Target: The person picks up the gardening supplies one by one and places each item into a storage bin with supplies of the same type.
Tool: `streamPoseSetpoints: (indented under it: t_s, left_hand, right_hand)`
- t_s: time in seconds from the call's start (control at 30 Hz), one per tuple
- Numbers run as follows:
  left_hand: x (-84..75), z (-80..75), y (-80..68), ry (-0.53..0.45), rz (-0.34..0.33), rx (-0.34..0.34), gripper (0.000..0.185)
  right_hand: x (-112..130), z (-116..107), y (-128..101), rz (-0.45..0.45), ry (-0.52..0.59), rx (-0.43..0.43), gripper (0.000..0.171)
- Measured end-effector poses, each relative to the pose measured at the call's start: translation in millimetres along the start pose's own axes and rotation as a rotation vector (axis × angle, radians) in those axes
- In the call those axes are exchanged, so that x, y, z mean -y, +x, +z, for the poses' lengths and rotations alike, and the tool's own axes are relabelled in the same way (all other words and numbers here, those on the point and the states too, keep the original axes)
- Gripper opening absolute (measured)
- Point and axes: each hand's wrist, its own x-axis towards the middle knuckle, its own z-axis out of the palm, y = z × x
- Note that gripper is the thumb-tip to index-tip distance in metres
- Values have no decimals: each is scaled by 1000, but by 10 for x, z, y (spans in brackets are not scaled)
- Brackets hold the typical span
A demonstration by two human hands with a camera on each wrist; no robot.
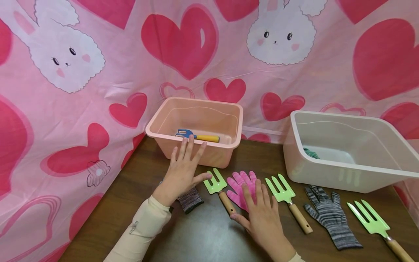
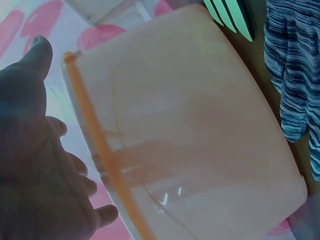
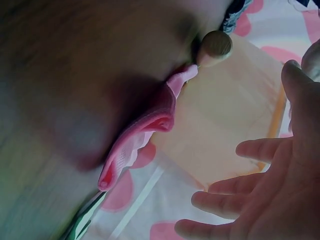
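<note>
My left hand (image 1: pixel 193 162) is open, its straight fingers reaching up to the front rim of a pink bin (image 1: pixel 229 109); I cannot tell whether they touch it. In the bin lies a blue rake with a yellow handle (image 1: pixel 197 136). My right hand (image 1: pixel 250 205) is open, fingers spread, just above the cuff end of a pink glove (image 1: pixel 240 182) on the brown table. In the right wrist view the right hand (image 3: pixel 270 190) stays clear of the pink glove (image 3: pixel 145 135). In the left wrist view the left hand (image 2: pixel 35 150) is beside the bin (image 2: pixel 200 140).
Three green hand forks with wooden handles (image 1: pixel 216 183) (image 1: pixel 283 193) (image 1: pixel 371 218) lie on the table. One striped glove (image 1: pixel 190 199) lies under my left wrist, another (image 1: pixel 330 214) at the right. A white bin (image 1: pixel 343 171) at the right holds a teal glove (image 1: pixel 311 153).
</note>
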Motion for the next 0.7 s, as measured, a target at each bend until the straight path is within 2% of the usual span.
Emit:
streamPoseSetpoints:
  t_s: [0.13,0.53,0.7]
  left_hand:
    - [26,-17,-8,-1,3,9,104]
    - [156,-112,15,18,34,-31,103]
    - [223,-158,37,22,27,-36,102]
  right_hand:
    - [14,-1,-15,-6,0,-3,94]
    - [82,-21,-27,12,30,40,94]
    - [112,-26,-28,16,37,52,93]
